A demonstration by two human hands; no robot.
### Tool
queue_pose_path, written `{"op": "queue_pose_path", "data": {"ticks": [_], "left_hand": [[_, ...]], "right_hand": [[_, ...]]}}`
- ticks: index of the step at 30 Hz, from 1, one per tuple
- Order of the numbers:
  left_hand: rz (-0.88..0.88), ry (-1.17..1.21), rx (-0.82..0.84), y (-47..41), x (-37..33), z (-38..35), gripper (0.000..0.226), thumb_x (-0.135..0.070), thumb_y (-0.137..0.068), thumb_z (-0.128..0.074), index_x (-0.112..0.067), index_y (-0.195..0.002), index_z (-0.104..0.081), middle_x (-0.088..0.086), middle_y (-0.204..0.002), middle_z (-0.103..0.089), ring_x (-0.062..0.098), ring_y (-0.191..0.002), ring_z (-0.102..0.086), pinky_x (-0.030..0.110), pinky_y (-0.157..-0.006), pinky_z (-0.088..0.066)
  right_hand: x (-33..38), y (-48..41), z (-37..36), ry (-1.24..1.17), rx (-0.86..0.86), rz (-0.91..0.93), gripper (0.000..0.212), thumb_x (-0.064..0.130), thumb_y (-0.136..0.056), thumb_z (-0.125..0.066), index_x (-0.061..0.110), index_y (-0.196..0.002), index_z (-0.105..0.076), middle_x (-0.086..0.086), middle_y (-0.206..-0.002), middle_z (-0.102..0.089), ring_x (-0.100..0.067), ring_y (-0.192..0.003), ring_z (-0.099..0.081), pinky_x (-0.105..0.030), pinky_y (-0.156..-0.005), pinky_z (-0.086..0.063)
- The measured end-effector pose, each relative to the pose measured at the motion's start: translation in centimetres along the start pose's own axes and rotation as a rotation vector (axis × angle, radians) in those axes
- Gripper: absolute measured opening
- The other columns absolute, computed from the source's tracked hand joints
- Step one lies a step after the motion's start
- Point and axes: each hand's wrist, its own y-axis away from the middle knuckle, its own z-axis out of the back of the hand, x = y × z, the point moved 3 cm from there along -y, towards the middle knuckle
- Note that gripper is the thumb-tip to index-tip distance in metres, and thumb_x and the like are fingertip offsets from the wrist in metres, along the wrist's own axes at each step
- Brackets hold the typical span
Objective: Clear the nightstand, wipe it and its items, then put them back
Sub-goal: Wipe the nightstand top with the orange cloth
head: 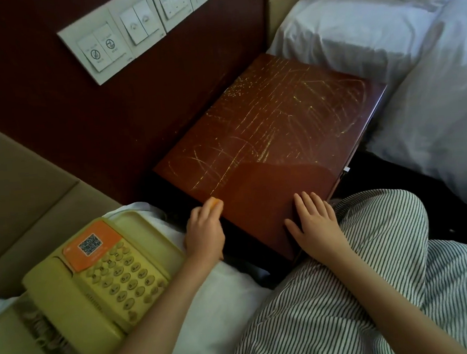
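Observation:
The reddish-brown nightstand (273, 135) stands between two beds, its top bare and streaked with wet yellowish wipe marks. My left hand (204, 231) is at its near left edge, closed around a small orange cloth or sponge (215, 202) that touches the top. My right hand (317, 223) lies flat with fingers spread on the near right corner. A yellow desk telephone (101, 280) with an orange label rests on the white bed to my left, off the nightstand.
A dark wood wall panel carries white switch plates (133, 29) above the nightstand. A white-sheeted bed (383, 42) lies to the right, a beige padded headboard (20, 191) to the left. My striped trouser legs (359, 292) fill the lower right.

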Motion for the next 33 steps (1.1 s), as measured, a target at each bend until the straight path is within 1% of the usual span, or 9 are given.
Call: {"op": "queue_pose_path", "data": {"ticks": [4, 6, 12, 15, 19, 21, 27, 30, 33], "left_hand": [[-0.189, -0.025, 0.030, 1.3, -1.5, -0.5, 0.041, 0.002, -0.077, -0.057, -0.012, -0.115, -0.064, 0.004, -0.120, -0.063, 0.028, -0.094, -0.061, 0.037, -0.073, -0.053], [-0.122, -0.045, 0.051, 0.2, -0.7, 0.0, 0.045, 0.006, -0.077, -0.061, -0.013, -0.118, -0.062, 0.004, -0.123, -0.060, 0.029, -0.099, -0.059, 0.039, -0.075, -0.052], [0.185, -0.167, 0.029, -3.4, 1.7, 1.4, 0.046, -0.003, -0.091, -0.044, -0.014, -0.136, -0.042, 0.003, -0.144, -0.039, 0.026, -0.120, -0.041, 0.034, -0.094, -0.039], [0.111, -0.155, 0.047, -2.4, -0.5, 0.6, 0.049, -0.001, -0.088, -0.046, -0.014, -0.135, -0.044, 0.003, -0.143, -0.040, 0.027, -0.118, -0.043, 0.035, -0.091, -0.039], [-0.180, -0.063, 0.068, 0.6, -4.2, -0.6, 0.051, 0.006, -0.068, -0.067, -0.012, -0.116, -0.063, 0.005, -0.121, -0.062, 0.027, -0.095, -0.060, 0.036, -0.070, -0.051], [-0.255, -0.047, 0.099, 1.2, -4.4, -0.8, 0.053, 0.006, -0.066, -0.069, -0.012, -0.115, -0.064, 0.004, -0.119, -0.063, 0.026, -0.095, -0.061, 0.034, -0.069, -0.051], [0.083, -0.058, 0.064, -3.3, 0.9, 0.3, 0.047, 0.002, -0.090, -0.043, -0.013, -0.135, -0.047, 0.005, -0.143, -0.041, 0.025, -0.127, -0.039, 0.034, -0.100, -0.038], [0.182, -0.104, 0.060, -4.2, 1.0, 0.7, 0.048, -0.003, -0.093, -0.042, -0.014, -0.139, -0.039, 0.006, -0.148, -0.034, 0.023, -0.132, -0.033, 0.033, -0.104, -0.036], [0.134, -0.088, 0.058, -3.3, -1.1, 0.0, 0.051, -0.005, -0.092, -0.045, -0.018, -0.140, -0.037, 0.001, -0.148, -0.033, 0.020, -0.130, -0.034, 0.030, -0.102, -0.038]], "right_hand": [[0.1, 0.0, 0.0, -0.007, 0.002, 0.010, 0.067, 0.050, -0.099, -0.025, 0.014, -0.151, -0.001, -0.005, -0.159, -0.004, -0.022, -0.146, 0.004, -0.037, -0.116, 0.004], [0.1, 0.2, 0.1, -0.010, 0.004, 0.012, 0.068, 0.050, -0.099, -0.025, 0.014, -0.151, -0.001, -0.005, -0.159, -0.003, -0.022, -0.146, 0.004, -0.036, -0.116, 0.004], [0.0, 0.2, 0.2, -0.026, 0.010, -0.009, 0.067, 0.050, -0.099, -0.024, 0.014, -0.151, 0.000, -0.005, -0.159, -0.002, -0.022, -0.146, 0.005, -0.036, -0.116, 0.005], [0.1, 0.1, 0.2, -0.036, 0.012, -0.013, 0.067, 0.050, -0.099, -0.024, 0.014, -0.151, -0.001, -0.005, -0.159, -0.003, -0.023, -0.146, 0.005, -0.036, -0.116, 0.005], [0.2, 0.0, 0.2, -0.040, 0.004, -0.013, 0.067, 0.049, -0.100, -0.026, 0.014, -0.151, -0.002, -0.006, -0.159, -0.003, -0.023, -0.146, 0.004, -0.036, -0.116, 0.004], [0.1, 0.1, 0.2, -0.045, 0.000, -0.012, 0.067, 0.048, -0.100, -0.026, 0.014, -0.151, -0.002, -0.006, -0.159, -0.003, -0.023, -0.146, 0.004, -0.036, -0.116, 0.004], [-0.2, 0.4, 0.3, -0.059, 0.006, -0.016, 0.066, 0.048, -0.100, -0.026, 0.014, -0.152, -0.003, -0.005, -0.159, -0.003, -0.022, -0.146, 0.005, -0.036, -0.116, 0.005], [-0.2, 0.4, 0.3, -0.068, 0.008, -0.022, 0.066, 0.048, -0.100, -0.026, 0.015, -0.151, -0.003, -0.005, -0.159, -0.003, -0.022, -0.146, 0.005, -0.036, -0.116, 0.005], [0.0, 0.2, 0.4, -0.070, 0.015, -0.022, 0.065, 0.048, -0.100, -0.025, 0.015, -0.151, -0.004, -0.005, -0.159, -0.003, -0.022, -0.146, 0.005, -0.036, -0.116, 0.005]]}}
